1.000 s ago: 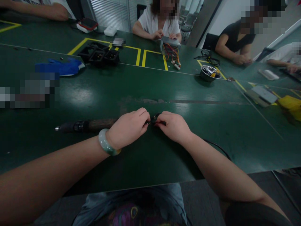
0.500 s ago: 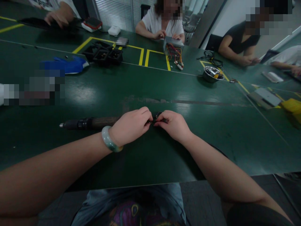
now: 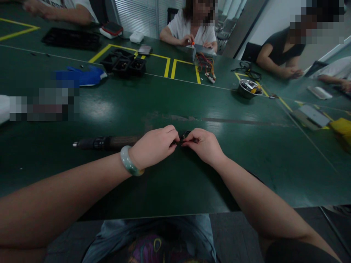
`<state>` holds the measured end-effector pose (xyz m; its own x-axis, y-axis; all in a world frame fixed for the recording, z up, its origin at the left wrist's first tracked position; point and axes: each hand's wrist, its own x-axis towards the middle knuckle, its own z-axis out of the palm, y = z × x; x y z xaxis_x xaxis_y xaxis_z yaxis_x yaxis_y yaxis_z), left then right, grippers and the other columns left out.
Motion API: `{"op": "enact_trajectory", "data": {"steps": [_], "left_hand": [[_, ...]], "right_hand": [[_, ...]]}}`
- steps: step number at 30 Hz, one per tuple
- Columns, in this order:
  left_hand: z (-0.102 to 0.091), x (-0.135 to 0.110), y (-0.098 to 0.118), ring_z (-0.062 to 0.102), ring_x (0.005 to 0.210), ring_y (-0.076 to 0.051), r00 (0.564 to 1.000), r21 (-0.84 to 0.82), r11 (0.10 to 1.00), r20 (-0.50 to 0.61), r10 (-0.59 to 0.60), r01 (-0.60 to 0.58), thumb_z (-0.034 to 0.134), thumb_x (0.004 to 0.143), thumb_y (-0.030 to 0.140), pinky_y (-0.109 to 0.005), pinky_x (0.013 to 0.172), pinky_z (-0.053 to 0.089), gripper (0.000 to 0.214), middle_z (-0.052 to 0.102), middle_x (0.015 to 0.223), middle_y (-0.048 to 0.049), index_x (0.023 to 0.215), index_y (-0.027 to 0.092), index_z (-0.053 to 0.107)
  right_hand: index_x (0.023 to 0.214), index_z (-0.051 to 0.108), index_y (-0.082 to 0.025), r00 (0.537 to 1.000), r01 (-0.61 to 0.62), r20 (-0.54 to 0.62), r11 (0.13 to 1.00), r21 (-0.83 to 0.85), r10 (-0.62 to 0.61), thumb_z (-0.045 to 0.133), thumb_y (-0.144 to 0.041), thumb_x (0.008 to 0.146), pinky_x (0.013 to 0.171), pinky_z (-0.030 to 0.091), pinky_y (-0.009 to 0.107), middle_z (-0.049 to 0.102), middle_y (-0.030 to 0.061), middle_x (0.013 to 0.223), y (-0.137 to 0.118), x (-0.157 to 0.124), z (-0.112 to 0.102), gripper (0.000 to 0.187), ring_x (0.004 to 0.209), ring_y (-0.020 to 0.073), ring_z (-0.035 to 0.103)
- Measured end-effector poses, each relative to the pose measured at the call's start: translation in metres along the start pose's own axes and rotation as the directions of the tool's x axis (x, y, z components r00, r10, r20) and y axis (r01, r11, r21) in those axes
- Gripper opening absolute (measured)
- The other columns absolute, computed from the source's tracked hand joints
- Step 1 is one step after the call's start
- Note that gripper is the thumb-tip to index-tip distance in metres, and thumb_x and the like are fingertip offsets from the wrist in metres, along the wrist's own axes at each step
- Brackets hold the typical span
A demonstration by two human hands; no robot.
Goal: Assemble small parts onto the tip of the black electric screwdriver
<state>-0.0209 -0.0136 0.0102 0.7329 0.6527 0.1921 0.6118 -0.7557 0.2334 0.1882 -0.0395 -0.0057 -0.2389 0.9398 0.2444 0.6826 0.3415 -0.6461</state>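
Note:
My left hand point(image 3: 155, 148), with a pale green bangle on the wrist, is closed in a pinch at the middle of the dark green table point(image 3: 175, 98). My right hand point(image 3: 204, 146) is pinched too, fingertips meeting the left ones. Between them both hands grip a small black part point(image 3: 184, 138) with a thin black cable; its shape is mostly hidden by the fingers. A dark electric screwdriver point(image 3: 106, 142) lies on the table just left of my left hand, tip pointing left.
Blue gloves point(image 3: 79, 76) and black trays point(image 3: 123, 65) lie at the far left. A metal bowl point(image 3: 248, 88) stands at the far right. A grey box with coloured wires point(image 3: 205, 60) sits before a seated person. Other people sit round the table.
Both hands keep their pinch on the small part with only slight finger shifts. The view has drifted a little, showing more of the far left of the table.

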Motion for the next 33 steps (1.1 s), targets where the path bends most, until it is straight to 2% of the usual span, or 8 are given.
{"op": "enact_trajectory", "data": {"steps": [6,13,16,18,20,22,25,33], "left_hand": [[0.001,0.0,0.0,0.06,0.086,-0.017,1.0,-0.014,1.0,-0.007,0.007,-0.007,0.055,0.089,0.024,-0.029,0.076,0.049,0.015,0.059,0.102,-0.0049,0.099,0.017,0.063],[0.002,0.0,-0.001,0.061,0.085,-0.017,1.0,-0.026,1.0,-0.018,-0.016,0.015,0.054,0.089,0.025,-0.03,0.077,0.05,0.015,0.06,0.101,-0.0048,0.098,0.017,0.064],[0.002,0.001,-0.001,0.061,0.086,-0.017,0.999,-0.041,0.999,-0.027,-0.022,0.021,0.054,0.09,0.026,-0.031,0.078,0.05,0.015,0.061,0.1,-0.0048,0.096,0.017,0.065],[0.002,0.001,-0.001,0.061,0.086,-0.018,0.999,-0.047,0.999,-0.03,-0.021,0.02,0.054,0.089,0.026,-0.031,0.079,0.05,0.015,0.062,0.099,-0.005,0.095,0.017,0.065],[0.002,0.001,-0.001,0.061,0.086,-0.018,0.999,-0.049,0.999,-0.034,-0.02,0.018,0.054,0.089,0.026,-0.031,0.079,0.05,0.016,0.062,0.099,-0.0055,0.094,0.017,0.065],[0.002,0.001,-0.001,0.061,0.085,-0.018,0.999,-0.051,0.999,-0.036,-0.019,0.017,0.053,0.089,0.026,-0.031,0.078,0.05,0.016,0.062,0.099,-0.0059,0.094,0.016,0.065],[0.002,0.001,0.0,0.061,0.084,-0.017,0.999,-0.046,0.999,-0.033,-0.025,0.023,0.054,0.089,0.025,-0.03,0.076,0.05,0.015,0.062,0.098,-0.0055,0.095,0.016,0.064],[0.003,-0.001,0.003,0.061,0.083,-0.018,0.998,-0.006,0.999,-0.033,-0.053,0.053,0.054,0.089,0.026,-0.03,0.074,0.049,0.013,0.06,0.097,-0.0044,0.094,0.017,0.062]], "right_hand": [[0.072,0.065,-0.02,0.999,-0.042,-0.03,0.999,-0.022,0.042,0.075,-0.028,0.077,0.065,0.04,0.025,0.062,-0.001,0.076,-0.003,-0.002,0.004,0.014,0.071,0.0122,0.055],[0.073,0.065,-0.021,0.991,-0.121,-0.054,0.992,-0.019,0.12,0.073,-0.031,0.079,0.063,0.041,0.027,0.063,-0.0004,0.074,-0.002,-0.002,0.009,0.015,0.068,0.0127,0.055],[0.071,0.063,-0.021,0.997,-0.045,-0.069,0.998,-0.043,0.042,0.074,-0.03,0.078,0.078,0.045,0.032,0.067,0.003,0.093,0.0,0.001,0.008,0.015,0.086,0.0169,0.06],[0.07,0.061,-0.021,0.996,0.045,-0.071,0.997,-0.067,-0.05,0.075,-0.026,0.077,0.096,0.04,0.04,0.064,0.0043,0.117,0.002,0.004,0.007,0.016,0.111,0.0214,0.056],[0.071,0.058,-0.021,0.993,0.11,-0.042,0.992,-0.056,-0.112,0.074,-0.021,0.077,0.105,0.033,0.044,0.061,0.0025,0.127,0.003,0.007,0.007,0.017,0.126,0.0226,0.048],[0.073,0.055,-0.022,0.992,0.126,0.0,0.992,-0.016,-0.126,0.072,-0.019,0.079,0.105,0.033,0.044,0.066,0.0013,0.116,0.005,0.008,0.008,0.018,0.125,0.0213,0.051],[0.073,0.053,-0.022,0.994,0.104,0.021,0.994,0.018,-0.105,0.07,-0.019,0.081,0.102,0.035,0.041,0.07,-0.0001,0.1,0.006,0.009,0.01,0.019,0.112,0.0194,0.059],[0.073,0.053,-0.021,0.999,0.038,0.007,0.999,-0.018,-0.038,0.07,-0.019,0.08,0.094,0.037,0.039,0.069,-0.0008,0.094,0.002,0.008,0.012,0.018,0.102,0.0188,0.061]]}}
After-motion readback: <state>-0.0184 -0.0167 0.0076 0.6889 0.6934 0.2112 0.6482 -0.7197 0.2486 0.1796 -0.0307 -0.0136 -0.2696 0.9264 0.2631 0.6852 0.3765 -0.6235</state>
